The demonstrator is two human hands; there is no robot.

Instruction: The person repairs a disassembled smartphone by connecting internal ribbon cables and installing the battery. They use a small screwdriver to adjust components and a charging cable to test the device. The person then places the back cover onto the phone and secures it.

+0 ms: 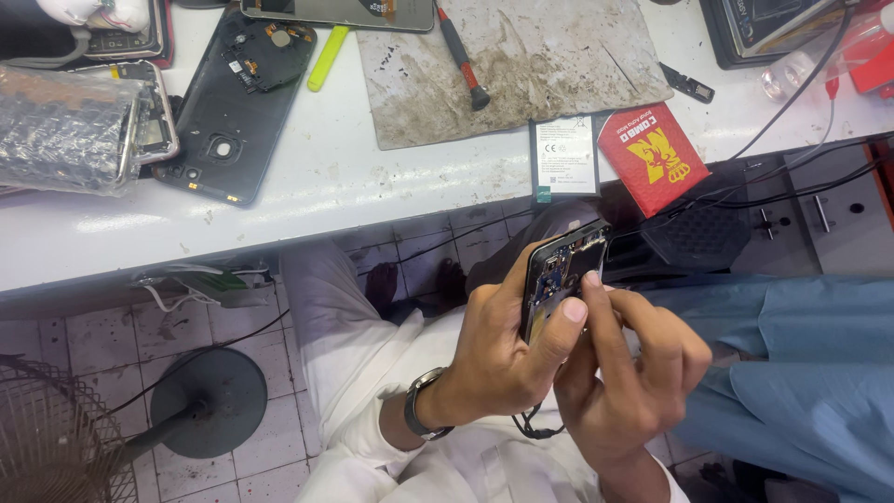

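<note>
Both hands meet below the near edge of the white tabletop (307,177), over the person's lap. Left hand (503,349), with a wristwatch (424,405) on its wrist, is wrapped around an opened phone (562,272), fingers behind it and thumb pressed along its right edge, so the phone stands nearly upright with its bare inner side and small parts showing. Right hand (633,373) is closed in against the phone's right side, its forefinger tip touching the frame near the top edge; whether it pinches a small tool or part cannot be told. A thin dark cord loops just beneath the two hands.

On the tabletop, directly beyond the phone, a flat white-labelled battery (564,156) lies at the near edge, and a small red box (652,154) lies tilted just to its right, touching or almost touching it. Farther back sits a stained grey work mat (549,65) with a red-handled screwdriver (463,58) resting across its left part. Left of the mat lies a yellow-green plastic pry tool (327,58), and beside that a black phone back cover (237,107), inner side up. At the far left, a bundle of bubble wrap (60,130) covers part of another opened phone. On the tiled floor at lower left stands a fan's round base (209,401), with part of the fan's wire guard at the corner.
</note>
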